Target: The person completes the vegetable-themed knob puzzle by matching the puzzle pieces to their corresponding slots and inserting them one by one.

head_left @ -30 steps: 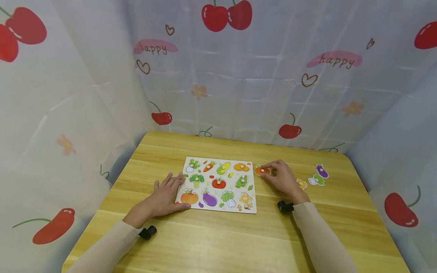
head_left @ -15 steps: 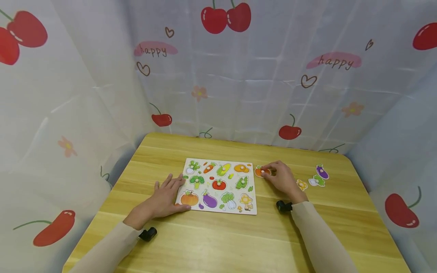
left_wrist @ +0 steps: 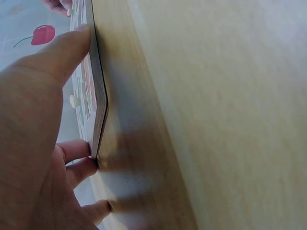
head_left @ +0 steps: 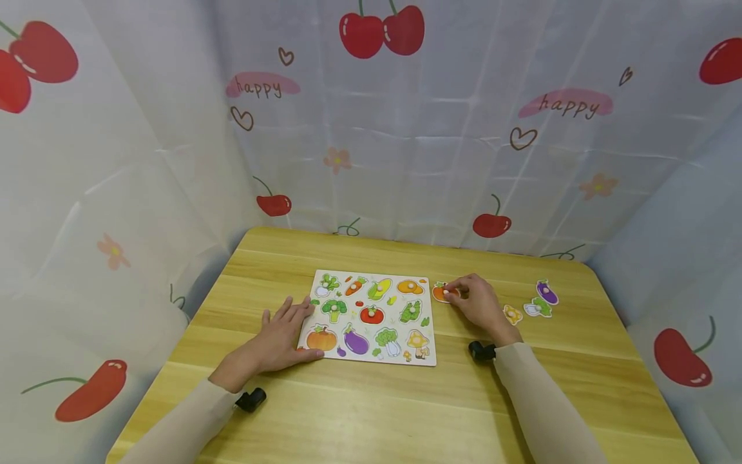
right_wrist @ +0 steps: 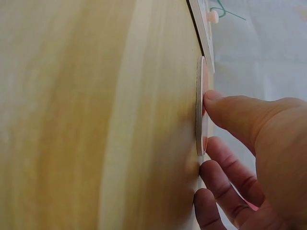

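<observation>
- Two hands down on the wooden table (head_left: 371, 412), both forearms in beige sleeves.
- Left hand (head_left: 282, 335) lying flat, fingers relaxed and spread against the left edge of the vegetable puzzle board (head_left: 373, 315); thumb resting along the board's near-left corner beside the pumpkin picture.
- Right hand (head_left: 476, 303) resting just past the board's right edge, thumb and fingertips curled onto the orange vegetable piece (head_left: 443, 292), pinching at its small peg.
- Orange piece lying flat on the tabletop, just beside the board's upper right corner, not in a slot.
- Three loose pieces farther right, near that hand's wrist side: a yellow piece (head_left: 513, 314), a white-and-green piece (head_left: 538, 307), a purple eggplant piece (head_left: 547, 292).
- Bare wood open in front of the board toward the near edge, and behind it toward the cherry-print curtain (head_left: 406, 129).
</observation>
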### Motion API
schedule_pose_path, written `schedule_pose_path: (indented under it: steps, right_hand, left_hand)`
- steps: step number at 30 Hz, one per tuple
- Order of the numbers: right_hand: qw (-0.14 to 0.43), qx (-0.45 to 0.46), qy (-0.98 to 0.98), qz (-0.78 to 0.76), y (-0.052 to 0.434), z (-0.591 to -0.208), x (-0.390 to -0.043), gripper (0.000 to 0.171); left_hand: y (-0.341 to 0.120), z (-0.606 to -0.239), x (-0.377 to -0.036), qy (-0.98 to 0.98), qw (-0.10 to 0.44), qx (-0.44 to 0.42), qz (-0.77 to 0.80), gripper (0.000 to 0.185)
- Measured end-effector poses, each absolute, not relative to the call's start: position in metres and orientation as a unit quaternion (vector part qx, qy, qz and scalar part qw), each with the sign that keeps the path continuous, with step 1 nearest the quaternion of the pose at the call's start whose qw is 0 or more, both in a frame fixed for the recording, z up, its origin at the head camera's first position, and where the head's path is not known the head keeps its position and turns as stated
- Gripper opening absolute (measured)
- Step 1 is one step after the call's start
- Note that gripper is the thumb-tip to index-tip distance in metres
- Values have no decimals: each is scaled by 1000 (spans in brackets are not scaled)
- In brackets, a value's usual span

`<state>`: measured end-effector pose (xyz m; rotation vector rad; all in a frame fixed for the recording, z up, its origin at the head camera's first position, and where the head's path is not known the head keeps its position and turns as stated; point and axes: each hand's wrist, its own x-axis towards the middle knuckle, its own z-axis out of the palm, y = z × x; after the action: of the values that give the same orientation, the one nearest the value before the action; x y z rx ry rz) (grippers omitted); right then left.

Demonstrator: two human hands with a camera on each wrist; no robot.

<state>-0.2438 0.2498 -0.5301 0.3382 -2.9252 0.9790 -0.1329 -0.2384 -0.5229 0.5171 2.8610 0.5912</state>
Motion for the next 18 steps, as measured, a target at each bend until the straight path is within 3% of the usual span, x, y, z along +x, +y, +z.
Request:
schedule_pose_path:
  steps: [18]
  right_hand:
    - [44, 96, -939, 326, 247, -527, -235, 14]
  left_hand:
    - [-239, -521, -133, 959, 99, 172, 204, 114]
